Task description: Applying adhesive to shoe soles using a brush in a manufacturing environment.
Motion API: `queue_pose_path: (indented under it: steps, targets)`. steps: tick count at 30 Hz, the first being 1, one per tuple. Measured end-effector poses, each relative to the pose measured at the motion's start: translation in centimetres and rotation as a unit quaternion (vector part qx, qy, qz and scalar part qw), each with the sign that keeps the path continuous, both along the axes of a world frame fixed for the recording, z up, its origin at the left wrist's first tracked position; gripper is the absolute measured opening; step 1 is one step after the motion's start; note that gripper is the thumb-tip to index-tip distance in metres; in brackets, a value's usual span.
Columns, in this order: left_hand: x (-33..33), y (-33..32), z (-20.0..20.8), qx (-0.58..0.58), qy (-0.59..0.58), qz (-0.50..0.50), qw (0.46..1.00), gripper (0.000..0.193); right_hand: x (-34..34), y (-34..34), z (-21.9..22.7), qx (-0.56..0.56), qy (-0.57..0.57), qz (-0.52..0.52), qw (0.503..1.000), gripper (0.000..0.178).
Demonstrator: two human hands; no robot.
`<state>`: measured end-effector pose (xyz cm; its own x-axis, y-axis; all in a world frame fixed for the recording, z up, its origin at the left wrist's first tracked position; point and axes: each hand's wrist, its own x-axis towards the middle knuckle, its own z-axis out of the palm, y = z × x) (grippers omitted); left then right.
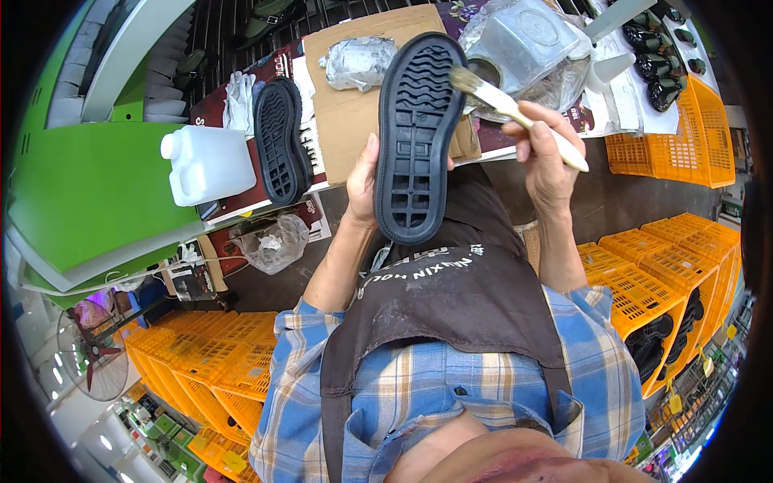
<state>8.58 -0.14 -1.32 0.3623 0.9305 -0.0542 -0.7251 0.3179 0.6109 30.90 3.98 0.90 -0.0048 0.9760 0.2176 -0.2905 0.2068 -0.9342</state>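
Note:
In my left hand is a black shoe sole, held upright with its gridded, wavy-ribbed face showing. Its thumb lies along the sole's left edge, and the other fingers are mostly hidden behind. My right hand grips a paintbrush by its pale handle. The bristles touch the sole's upper right rim. Left of the held sole, a second pair of black soles stands together at the bench edge. A plastic-wrapped bundle rests on the cardboard sheet behind my left hand.
A white plastic jug stands at the left. Behind the brush are a clear square container and crumpled plastic. White gloves lie by the soles. Orange crates are stacked on both sides; a fan is at lower left.

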Motion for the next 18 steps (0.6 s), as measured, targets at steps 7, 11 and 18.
queue_pose_path:
  steps: [7,11,18]
  targets:
    - [0.3,-0.9,1.0,0.005,0.003,-0.038,0.999,0.068,-2.7,1.1,0.3,-0.022,0.012,0.036,0.999,0.026]
    - [0.1,-1.0,1.4,-0.059,0.008,-0.015,0.998,0.076,-3.2,0.3,0.2,-0.055,-0.014,0.077,0.995,0.027]
    - [-2.0,-0.2,-0.3,-0.097,-0.066,0.051,0.992,0.058,-4.5,-1.9,0.6,-0.09,-0.064,0.19,0.975,0.028]
